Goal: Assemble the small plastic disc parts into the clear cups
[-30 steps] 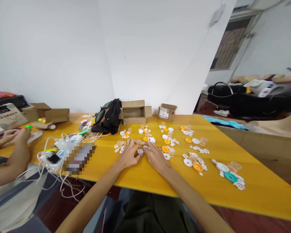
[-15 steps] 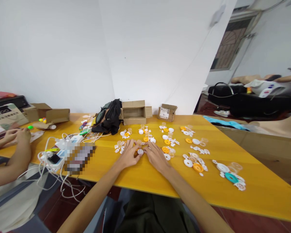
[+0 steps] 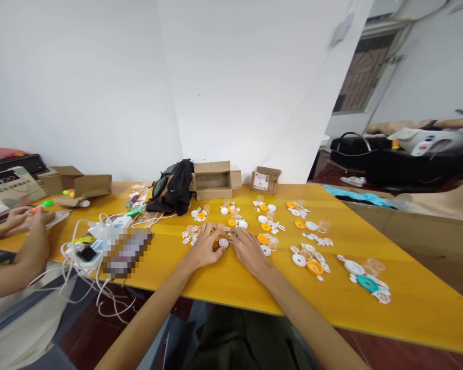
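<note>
My left hand (image 3: 206, 247) lies low over a group of plastic parts in the middle of the table, its thumb apart from its curved fingers. A small round white part (image 3: 224, 242) lies between the thumb and the fingers. Under the fingers an orange wheel (image 3: 217, 238) is partly hidden. Close by on the right, my right hand (image 3: 251, 252) rests with stretched fingers, the tips at the same group. Whether these tips touch a small white piece, I cannot tell. A clear cup (image 3: 221, 227) and an orange wheel (image 3: 232, 222) sit just beyond the hands.
Several groups of white discs, orange wheels and clear cups spread rightward, one with a teal wheel (image 3: 368, 283). Cardboard boxes (image 3: 213, 193) and a black bag (image 3: 176, 187) stand by the wall. Tangled white cables (image 3: 74, 232) lie left. A co-worker's hands (image 3: 38, 217) hold small coloured parts.
My hands stay nearly in place over the same parts. At far left the co-worker's hands have shifted, and an orange piece now shows beside the green one.
</note>
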`<state>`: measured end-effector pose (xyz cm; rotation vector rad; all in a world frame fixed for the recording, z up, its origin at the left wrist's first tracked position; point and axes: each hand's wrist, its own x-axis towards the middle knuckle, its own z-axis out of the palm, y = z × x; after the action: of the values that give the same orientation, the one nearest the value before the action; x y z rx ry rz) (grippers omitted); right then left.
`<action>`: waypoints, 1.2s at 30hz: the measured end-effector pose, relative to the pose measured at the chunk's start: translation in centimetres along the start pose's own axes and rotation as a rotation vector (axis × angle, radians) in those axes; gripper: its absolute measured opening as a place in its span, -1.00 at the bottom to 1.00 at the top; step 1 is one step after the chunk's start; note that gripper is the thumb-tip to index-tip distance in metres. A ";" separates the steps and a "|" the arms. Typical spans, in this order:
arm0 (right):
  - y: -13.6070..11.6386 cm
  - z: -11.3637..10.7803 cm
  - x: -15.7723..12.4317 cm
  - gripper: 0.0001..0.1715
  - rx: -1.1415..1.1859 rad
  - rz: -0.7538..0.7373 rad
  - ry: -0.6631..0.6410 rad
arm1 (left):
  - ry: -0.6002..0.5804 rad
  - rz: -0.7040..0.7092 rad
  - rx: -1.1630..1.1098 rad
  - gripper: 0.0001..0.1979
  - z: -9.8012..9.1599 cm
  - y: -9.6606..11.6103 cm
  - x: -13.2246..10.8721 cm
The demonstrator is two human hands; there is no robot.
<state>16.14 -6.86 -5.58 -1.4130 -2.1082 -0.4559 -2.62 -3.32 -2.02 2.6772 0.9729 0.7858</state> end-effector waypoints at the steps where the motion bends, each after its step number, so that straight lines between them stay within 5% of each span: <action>1: 0.0 0.1 0.0 -0.69 -0.005 0.004 -0.003 | -0.004 0.001 -0.004 -0.77 0.0 0.0 0.0; 24: -0.1 0.5 -0.1 -0.70 0.101 -0.004 0.153 | 0.014 0.065 -0.049 -0.84 0.3 -0.5 -0.1; 36: -0.2 0.0 0.0 -0.66 0.170 -0.096 0.085 | -0.025 0.081 -0.020 -0.74 0.3 -0.4 0.0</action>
<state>15.95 -6.99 -5.60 -1.1805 -2.0991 -0.3573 -2.65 -3.03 -2.38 2.7174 0.8504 0.7710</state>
